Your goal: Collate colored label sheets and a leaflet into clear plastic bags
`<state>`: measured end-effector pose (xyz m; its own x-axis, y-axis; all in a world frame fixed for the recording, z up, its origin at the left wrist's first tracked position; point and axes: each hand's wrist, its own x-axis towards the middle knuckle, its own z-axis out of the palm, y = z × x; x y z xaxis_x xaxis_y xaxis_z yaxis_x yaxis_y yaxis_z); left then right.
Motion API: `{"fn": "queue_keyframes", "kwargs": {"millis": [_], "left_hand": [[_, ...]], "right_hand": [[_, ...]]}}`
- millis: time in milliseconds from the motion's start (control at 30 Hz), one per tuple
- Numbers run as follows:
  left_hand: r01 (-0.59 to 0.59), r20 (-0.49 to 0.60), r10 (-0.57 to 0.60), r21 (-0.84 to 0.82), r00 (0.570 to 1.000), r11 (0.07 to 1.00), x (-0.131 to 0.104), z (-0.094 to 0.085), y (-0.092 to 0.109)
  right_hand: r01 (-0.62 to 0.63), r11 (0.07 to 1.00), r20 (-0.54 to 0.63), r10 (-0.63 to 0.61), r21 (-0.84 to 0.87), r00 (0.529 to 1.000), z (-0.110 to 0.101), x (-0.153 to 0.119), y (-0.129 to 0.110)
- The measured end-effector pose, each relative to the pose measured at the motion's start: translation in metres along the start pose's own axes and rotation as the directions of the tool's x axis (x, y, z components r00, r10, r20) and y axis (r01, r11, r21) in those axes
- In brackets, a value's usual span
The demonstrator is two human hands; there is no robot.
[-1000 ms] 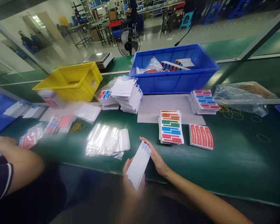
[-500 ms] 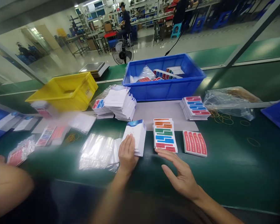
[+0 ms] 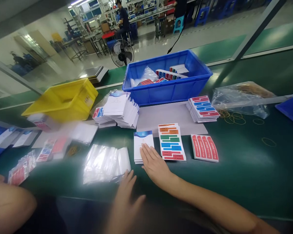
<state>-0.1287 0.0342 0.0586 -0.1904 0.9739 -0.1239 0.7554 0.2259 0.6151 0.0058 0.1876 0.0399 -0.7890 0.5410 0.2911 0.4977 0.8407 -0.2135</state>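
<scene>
My right hand (image 3: 156, 164) lies with outstretched fingers on a stack of white booklets (image 3: 143, 138) whose top cover has a blue band. Blurred by motion, my left hand (image 3: 127, 191) is spread just below the pile of clear plastic bags (image 3: 106, 164), holding nothing. Right of the booklets is a stack of sticker sheets (image 3: 171, 142) in orange, green, blue and red. Beyond it lies a stack of red label sheets (image 3: 205, 148) with white lettering.
Behind stand a blue bin (image 3: 168, 89) with printed sheets and a yellow bin (image 3: 63, 100). A tall booklet pile (image 3: 119, 107) and more sticker sheets (image 3: 203, 107) rest nearer. Rubber bands (image 3: 231, 117) lie at right. A co-worker's arm (image 3: 12, 201) reaches in at left.
My left hand has left the booklet stack and drawn back toward me. My right hand has moved left from the sticker sheets onto the booklets, which now sit straighter.
</scene>
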Motion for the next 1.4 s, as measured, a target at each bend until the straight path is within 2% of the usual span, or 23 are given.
{"fn": "queue_keyframes", "kwargs": {"millis": [67, 133, 233, 333, 467, 567, 833, 1000, 1167, 1400], "left_hand": [[0.076, -0.017, -0.081, -0.185, 0.997, 0.980, -0.012, 0.006, -0.008], [0.164, -0.005, -0.180, -0.386, 0.984, 0.908, -0.017, 0.011, -0.013], [0.278, 0.061, -0.306, -0.612, 0.950, 0.740, -0.013, 0.015, -0.008], [0.283, 0.087, -0.319, -0.710, 0.944, 0.645, -0.004, 0.013, 0.005], [0.243, 0.070, -0.285, -0.733, 0.956, 0.636, 0.008, 0.007, 0.020], [0.238, 0.064, -0.283, -0.734, 0.957, 0.636, 0.010, 0.007, 0.024], [0.281, 0.105, -0.312, -0.749, 0.944, 0.601, -0.004, 0.023, 0.010], [0.301, 0.126, -0.319, -0.747, 0.940, 0.593, -0.004, 0.021, 0.006], [0.276, 0.122, -0.284, -0.749, 0.951, 0.602, 0.001, 0.014, 0.013], [0.276, 0.149, -0.254, -0.754, 0.956, 0.596, 0.000, 0.012, 0.019]], "right_hand": [[0.036, 0.999, -0.009, -0.036, 0.005, 0.999, 0.012, 0.002, 0.003], [0.093, 0.995, -0.048, -0.091, 0.035, 0.995, 0.016, -0.002, 0.007], [0.131, 0.988, -0.097, -0.122, 0.088, 0.988, 0.009, -0.010, 0.013], [0.134, 0.986, -0.087, -0.126, 0.099, 0.988, 0.000, -0.013, 0.015], [0.080, 0.996, 0.006, -0.080, 0.028, 0.997, -0.007, -0.006, 0.010], [0.023, 0.999, 0.055, -0.021, -0.023, 0.998, -0.006, 0.005, 0.001], [0.049, 0.997, 0.120, -0.041, -0.067, 0.992, 0.019, 0.016, -0.010], [0.098, 0.995, 0.174, -0.092, -0.022, 0.980, 0.001, 0.021, 0.000], [0.087, 0.996, 0.239, -0.090, 0.023, 0.967, -0.022, 0.033, 0.006], [0.048, 0.996, 0.309, -0.068, 0.073, 0.949, -0.031, 0.038, 0.007]]}}
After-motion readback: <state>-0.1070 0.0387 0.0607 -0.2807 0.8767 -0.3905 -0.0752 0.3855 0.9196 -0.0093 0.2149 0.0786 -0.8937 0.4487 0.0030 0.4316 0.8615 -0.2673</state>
